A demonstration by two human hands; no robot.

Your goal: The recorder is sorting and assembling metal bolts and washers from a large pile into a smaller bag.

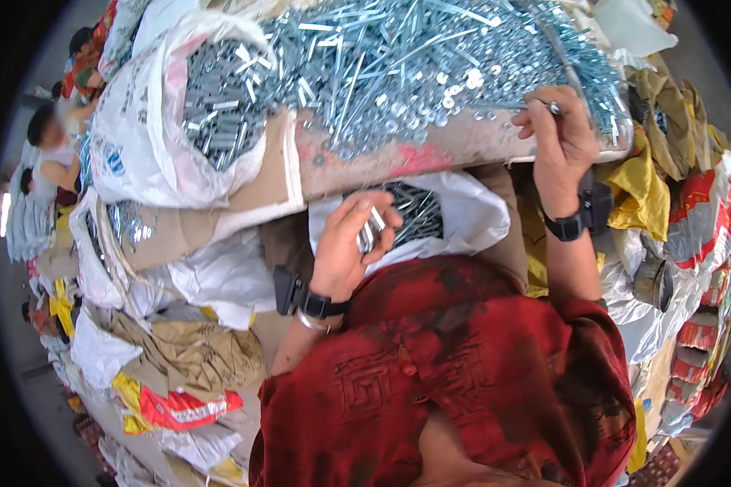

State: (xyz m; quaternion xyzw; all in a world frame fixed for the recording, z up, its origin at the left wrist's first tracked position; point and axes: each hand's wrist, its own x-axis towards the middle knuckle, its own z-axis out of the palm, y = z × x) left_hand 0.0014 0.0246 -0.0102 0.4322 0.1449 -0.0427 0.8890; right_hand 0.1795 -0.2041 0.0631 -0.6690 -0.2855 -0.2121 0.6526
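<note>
My left hand (351, 239), palm up, is curled around several short shiny metal sleeves (371, 233) above the mouth of a white sack in my lap. Dark metal rods or bolts (415, 213) fill that sack. At the right front of the table, my right hand (564, 138) pinches a small metal piece (553, 107) between thumb and fingers; its exact kind is too small to tell. Just beyond that hand lie many loose washers (473, 79), mixed with long thin bolts (353, 69).
A white woven sack (142, 122) lies open at the table's left, full of short metal tubes (227, 122). The padded table edge (365, 154) runs between me and the pile. Folded sacks (187, 345) surround me. Another person (57, 154) sits at the far left.
</note>
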